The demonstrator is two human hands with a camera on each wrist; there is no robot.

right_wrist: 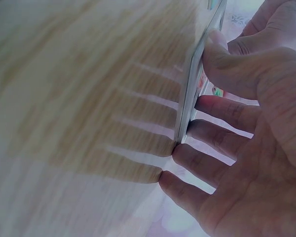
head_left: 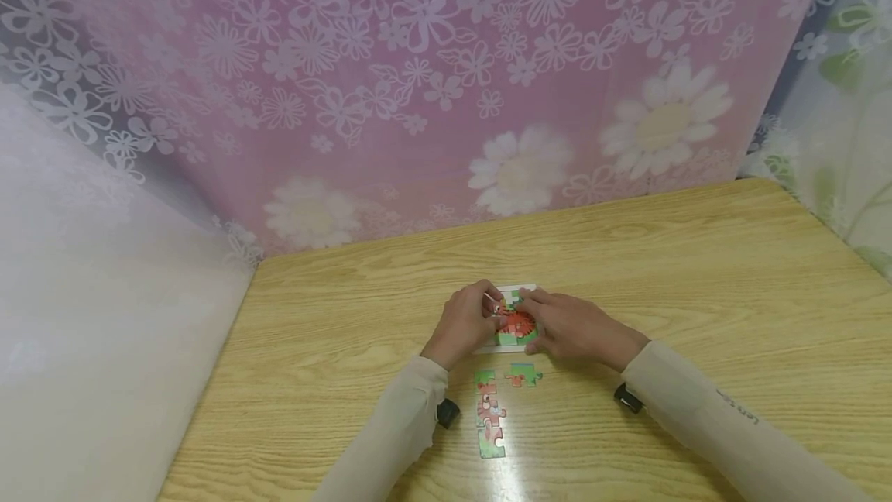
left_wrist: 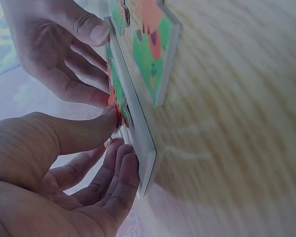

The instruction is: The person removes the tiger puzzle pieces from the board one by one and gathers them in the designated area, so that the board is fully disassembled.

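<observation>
With the left hand point(head_left: 465, 320) pinching a puzzle piece point(head_left: 498, 308) towards the puzzle tray's point(head_left: 519, 287) 9 o'clock side, let the right hand's point(head_left: 574, 324) wide grip brace 3 o'clock against the tabletop point(head_left: 348, 316), aligning edges before pressing.

And here's the puzzle tray point(head_left: 505, 348) on the worktop point(head_left: 662, 269), left hand point(head_left: 465, 322) at its left, right hand point(head_left: 578, 326) at its right, puzzle section point(head_left: 523, 373) just before it, strip point(head_left: 488, 413) left of that, curtain point(head_left: 418, 84) behind
</observation>
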